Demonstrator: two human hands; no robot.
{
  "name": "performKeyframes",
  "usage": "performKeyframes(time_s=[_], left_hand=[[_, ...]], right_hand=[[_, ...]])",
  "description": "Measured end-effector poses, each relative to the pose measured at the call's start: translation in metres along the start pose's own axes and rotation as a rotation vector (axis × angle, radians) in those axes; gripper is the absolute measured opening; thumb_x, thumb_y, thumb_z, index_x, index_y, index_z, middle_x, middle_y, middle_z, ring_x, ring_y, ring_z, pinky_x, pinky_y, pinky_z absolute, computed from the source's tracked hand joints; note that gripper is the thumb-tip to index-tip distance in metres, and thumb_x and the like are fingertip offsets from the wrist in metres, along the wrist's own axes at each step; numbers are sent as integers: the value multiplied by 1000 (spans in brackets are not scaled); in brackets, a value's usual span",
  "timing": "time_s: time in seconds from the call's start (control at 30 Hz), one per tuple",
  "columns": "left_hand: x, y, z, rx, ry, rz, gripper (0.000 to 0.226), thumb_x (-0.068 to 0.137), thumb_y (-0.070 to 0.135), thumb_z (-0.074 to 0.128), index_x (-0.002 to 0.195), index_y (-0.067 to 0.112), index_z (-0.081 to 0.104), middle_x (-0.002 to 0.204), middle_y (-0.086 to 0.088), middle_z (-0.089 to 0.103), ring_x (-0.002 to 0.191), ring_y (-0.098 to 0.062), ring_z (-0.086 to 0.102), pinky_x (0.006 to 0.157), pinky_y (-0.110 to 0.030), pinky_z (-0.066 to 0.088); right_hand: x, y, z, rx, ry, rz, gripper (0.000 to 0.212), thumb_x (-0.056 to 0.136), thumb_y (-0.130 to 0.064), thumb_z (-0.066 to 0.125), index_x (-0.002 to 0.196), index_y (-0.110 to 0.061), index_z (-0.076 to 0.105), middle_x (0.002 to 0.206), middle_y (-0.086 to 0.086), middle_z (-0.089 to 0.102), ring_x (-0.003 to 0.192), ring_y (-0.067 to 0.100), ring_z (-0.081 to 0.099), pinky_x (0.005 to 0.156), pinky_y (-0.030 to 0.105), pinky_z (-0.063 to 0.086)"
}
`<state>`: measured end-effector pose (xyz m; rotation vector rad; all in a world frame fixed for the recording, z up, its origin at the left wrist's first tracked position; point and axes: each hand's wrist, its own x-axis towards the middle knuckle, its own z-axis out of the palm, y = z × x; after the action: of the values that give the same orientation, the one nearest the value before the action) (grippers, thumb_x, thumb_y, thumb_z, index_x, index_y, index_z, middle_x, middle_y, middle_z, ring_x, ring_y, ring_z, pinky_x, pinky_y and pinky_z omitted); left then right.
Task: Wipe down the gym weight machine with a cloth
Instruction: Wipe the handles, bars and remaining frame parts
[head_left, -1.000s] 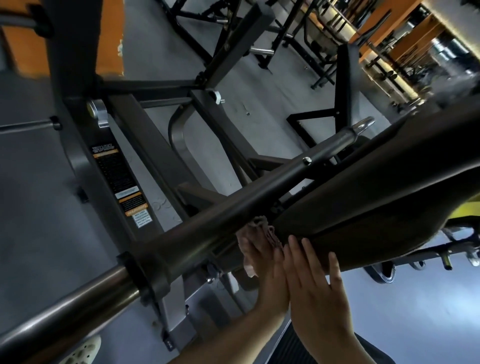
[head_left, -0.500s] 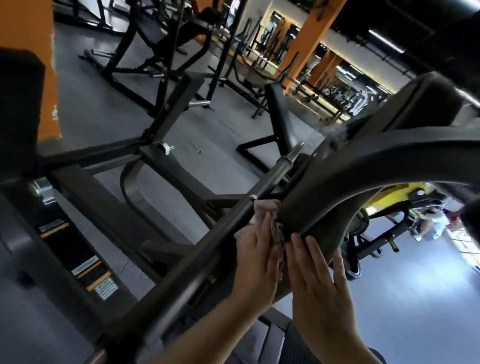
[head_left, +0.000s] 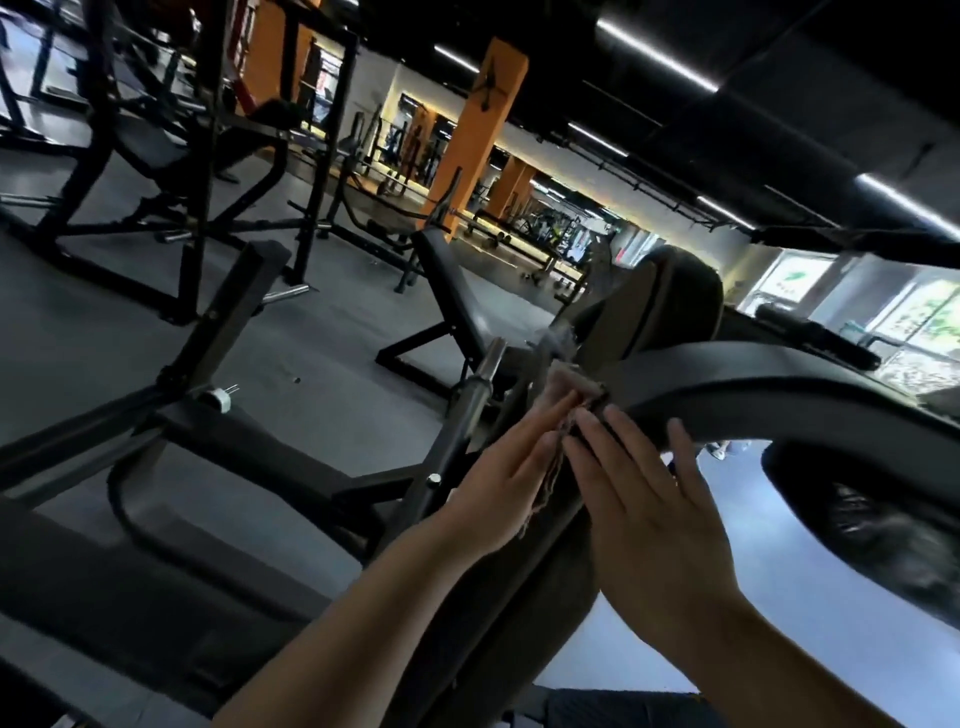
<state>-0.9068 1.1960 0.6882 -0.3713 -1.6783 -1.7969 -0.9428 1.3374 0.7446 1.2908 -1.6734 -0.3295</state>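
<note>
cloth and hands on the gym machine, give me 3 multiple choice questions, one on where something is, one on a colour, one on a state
1. Where is the cloth?
A. draped over a far bench
B. between the two hands, against the curved arm of the machine
C. on the floor

2. What colour is the nearest pillar behind the machine?
A. orange
B. blue
C. white

3. How does the right hand lie?
A. in a fist, off the machine
B. curled round a bottle
C. fingers straight, flat against the curved arm

Answers:
1. B, the cloth shows under the fingers of the left hand, next to the right hand's fingertips on the grey arm.
2. A, the pillar is plainly orange.
3. C, the fingers lie extended on the arm and hold nothing.
</note>
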Motion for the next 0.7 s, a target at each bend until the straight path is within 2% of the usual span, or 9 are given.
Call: performKeyframes(time_s=[0.1,0.17,0.23,0.33,0.4,0.5,0.57,0.63,0.7], left_hand=[[25,12,-5,-71,-81,-35,58,95,28,38,146,36,11,138,28,37,124,7,42,107,-19,31],[34,7,-12,-189,-75,-110,66,100,17,43,149,32,1,134,16,47,109,6,55,92,-17,44],[35,7,-22,-204,-78,-179,60,95,7,49,142,26,17,122,0,57,84,1,63,71,-14,50],[35,-1,-40,-225,-134,-306,41,86,13,62,124,15,47,97,-6,63,73,-14,62,61,-24,51],[36,-6,-52,-296,-152,-349,27,89,10,56,116,11,57,92,-8,65,81,-22,62,68,-28,52],[39,-16,-67,-245,-133,-411,28,98,9,40,111,5,64,106,-6,66,100,-18,60,90,-29,48],[34,-22,-73,-136,-164,-493,29,100,14,38,111,3,63,103,-6,65,95,-13,60,83,-20,48],[25,-35,-77,-119,-201,-587,28,98,22,45,109,2,62,98,-8,63,90,-15,60,78,-20,47],[14,-50,-82,-153,-204,-667,46,87,36,53,115,1,62,109,-16,64,102,-27,61,88,-32,48]], right_hand=[[33,20,-10,-17,-46,-2,47,84,-17,34,121,-5,61,129,13,60,125,29,49,110,48,24],[53,27,-15,21,-123,-102,41,85,-20,37,110,-12,68,118,8,66,114,26,60,106,46,29],[69,34,-15,71,-193,-236,32,88,-24,39,96,-18,70,103,1,70,104,21,65,103,40,32],[87,41,-15,22,-331,-427,18,87,-30,53,82,-26,70,88,-8,67,91,17,66,92,39,42],[98,41,-16,-32,-527,-538,9,83,-38,66,86,-32,71,87,-11,64,84,15,62,78,38,52],[106,29,-18,-54,-676,-516,34,89,-47,43,97,-28,70,96,-3,67,90,21,61,73,34,53],[103,13,-15,-94,-671,-563,36,83,-51,53,89,-21,73,93,6,70,93,29,63,61,35,51],[93,-3,-7,-131,-683,-608,43,73,-57,65,86,-17,75,94,8,71,98,34,63,64,36,50],[86,-17,-1,-179,-703,-620,53,64,-64,70,86,-16,76,90,7,72,96,35,64,77,41,45]])
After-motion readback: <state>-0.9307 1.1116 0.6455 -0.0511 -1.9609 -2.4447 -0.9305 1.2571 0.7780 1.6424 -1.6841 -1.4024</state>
